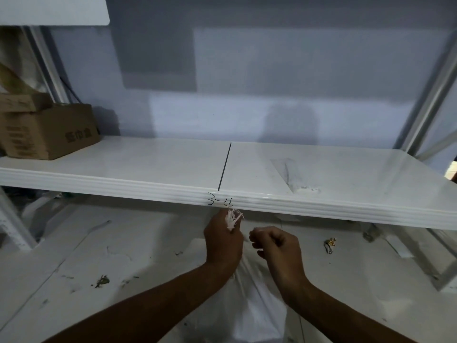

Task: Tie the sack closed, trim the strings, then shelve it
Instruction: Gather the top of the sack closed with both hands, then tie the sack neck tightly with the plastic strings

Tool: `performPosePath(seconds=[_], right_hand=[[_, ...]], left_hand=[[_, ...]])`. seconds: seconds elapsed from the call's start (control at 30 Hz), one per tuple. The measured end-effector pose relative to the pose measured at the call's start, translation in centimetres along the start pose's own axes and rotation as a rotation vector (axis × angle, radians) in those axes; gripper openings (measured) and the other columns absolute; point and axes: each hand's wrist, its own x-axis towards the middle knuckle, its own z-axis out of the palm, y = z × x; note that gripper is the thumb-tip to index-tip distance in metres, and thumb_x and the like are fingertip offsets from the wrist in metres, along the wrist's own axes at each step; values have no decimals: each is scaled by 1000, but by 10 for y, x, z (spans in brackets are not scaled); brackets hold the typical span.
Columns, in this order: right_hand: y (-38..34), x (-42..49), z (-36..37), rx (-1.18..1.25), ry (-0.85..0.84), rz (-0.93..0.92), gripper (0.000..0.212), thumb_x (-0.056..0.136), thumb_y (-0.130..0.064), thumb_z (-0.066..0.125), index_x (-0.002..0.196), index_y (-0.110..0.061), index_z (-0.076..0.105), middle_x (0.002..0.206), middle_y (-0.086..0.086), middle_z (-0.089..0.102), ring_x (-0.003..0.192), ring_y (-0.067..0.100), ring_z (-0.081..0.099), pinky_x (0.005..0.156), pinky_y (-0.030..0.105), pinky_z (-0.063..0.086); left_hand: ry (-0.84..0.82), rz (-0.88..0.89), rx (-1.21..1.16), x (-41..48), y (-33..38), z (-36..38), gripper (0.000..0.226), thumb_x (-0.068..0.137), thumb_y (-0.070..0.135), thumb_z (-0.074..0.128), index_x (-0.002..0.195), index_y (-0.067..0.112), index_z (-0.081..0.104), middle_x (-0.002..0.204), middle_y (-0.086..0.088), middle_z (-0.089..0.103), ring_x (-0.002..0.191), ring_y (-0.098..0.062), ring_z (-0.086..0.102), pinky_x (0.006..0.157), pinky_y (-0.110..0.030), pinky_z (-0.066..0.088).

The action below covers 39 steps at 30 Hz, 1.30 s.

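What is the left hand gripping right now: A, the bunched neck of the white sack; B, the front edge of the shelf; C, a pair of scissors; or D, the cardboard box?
A: the left hand has its fingers curled round the gathered neck of the white sack, and a frayed white tuft sticks out above the fist.

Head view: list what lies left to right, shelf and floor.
Brown cardboard box → dark floor debris → left hand gripping frayed white string → right hand → crumpled gold-and-white scrap.
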Motion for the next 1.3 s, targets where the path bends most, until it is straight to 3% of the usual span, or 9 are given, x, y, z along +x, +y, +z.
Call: performPosePath(seconds=[0.07,0.17,0.27,0.37,0.47,0.6,0.77,0.93,1.3], right_hand=[[4,2,2,10,-13,20,17,90,-10,61,82,-16,75,82,2,76,82,16,72,72,27,55],[6,7,5,23,25,46,16,90,-10,60,83,-16,73,82,2,75,84,19,71,74,31,56],[7,15,4,39,52,64,18,94,-20,56,89,-15,73,85,4,75,84,21,71,76,35,58],[5,23,-2,68,87,91,27,97,-30,51,89,-14,72,84,8,74,81,25,72,73,40,58],[2,33,-12,6,133,54,20,96,-24,54,92,-12,69,85,6,72,77,22,69,63,30,57],[-3,48,-23,-33,215,39,13,91,-21,59,89,-12,68,83,4,71,74,19,67,67,30,54],[5,70,-38,-158,335,17,9,88,-23,60,85,-17,67,81,-1,70,79,21,68,76,39,58],[6,92,-55,-309,449,-16,10,88,-18,62,88,-12,71,73,-5,65,72,13,64,58,15,41],[5,134,-65,-454,619,22,32,85,-33,68,108,-11,73,105,7,75,100,26,69,82,27,48]], left_hand=[[-23,-5,-28,-1,5,5,9,89,2,60,80,4,62,77,-11,66,70,-22,62,66,-31,54],[-10,34,-5,0,13,11,7,85,-3,61,83,2,65,78,-8,69,68,-14,59,57,-8,40],[8,18,-72,3,23,18,5,87,7,66,82,5,66,74,-2,67,61,2,56,56,-2,39],[53,-22,-148,10,28,29,22,91,25,64,77,9,65,68,0,68,59,1,62,61,-10,48],[76,-95,-167,17,33,42,40,92,43,55,73,9,64,68,-9,69,68,-28,67,69,-43,57],[103,-172,-172,15,44,47,38,93,34,56,62,13,62,72,-14,69,75,-35,67,78,-45,55],[94,-294,-266,10,43,44,35,78,33,53,47,15,51,46,2,47,55,-26,51,67,-50,55],[96,-289,-235,10,31,45,33,80,30,58,53,14,49,50,-2,48,54,-24,49,65,-52,54],[23,-261,-325,5,15,58,24,69,38,56,52,22,52,51,1,46,54,-20,44,56,-38,37]])
